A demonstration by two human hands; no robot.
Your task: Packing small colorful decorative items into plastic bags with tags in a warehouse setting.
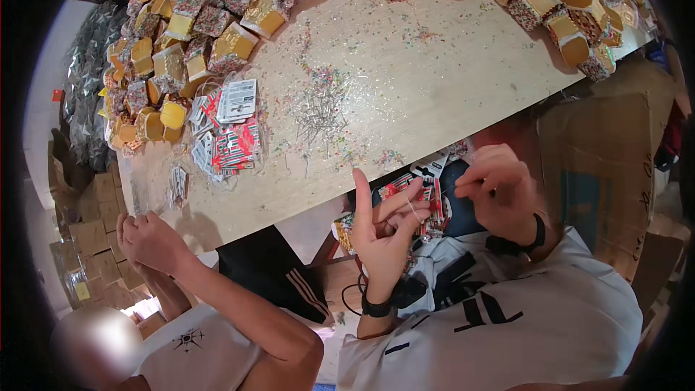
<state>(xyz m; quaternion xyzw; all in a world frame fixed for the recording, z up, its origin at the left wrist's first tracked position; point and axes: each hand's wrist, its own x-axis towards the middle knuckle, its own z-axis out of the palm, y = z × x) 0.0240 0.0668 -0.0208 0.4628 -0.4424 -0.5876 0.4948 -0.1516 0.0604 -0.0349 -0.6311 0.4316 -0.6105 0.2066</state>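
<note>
Over my lap, my left hand (pixel 387 239) has one finger stretched upward and others bent together, with a thin white string (pixel 412 208) caught at them. To its right my right hand (pixel 499 188) is raised with fingertips pinched, slightly blurred; what they hold, if anything, cannot be made out. Between and behind my hands, red, white and green striped cards (pixel 434 206) rest on my lap, partly hidden by my left hand. On the table lies a heap of thin metal pins (pixel 320 116), apart from both hands.
A table (pixel 434 94) bears sprinkle-coated and gold house-shaped pieces (pixel 232 47) along its far side, plus stacked cards (pixel 235 127). At left a co-worker's hands (pixel 156 242) are over the table edge. A large cardboard box (pixel 594 174) stands right of me.
</note>
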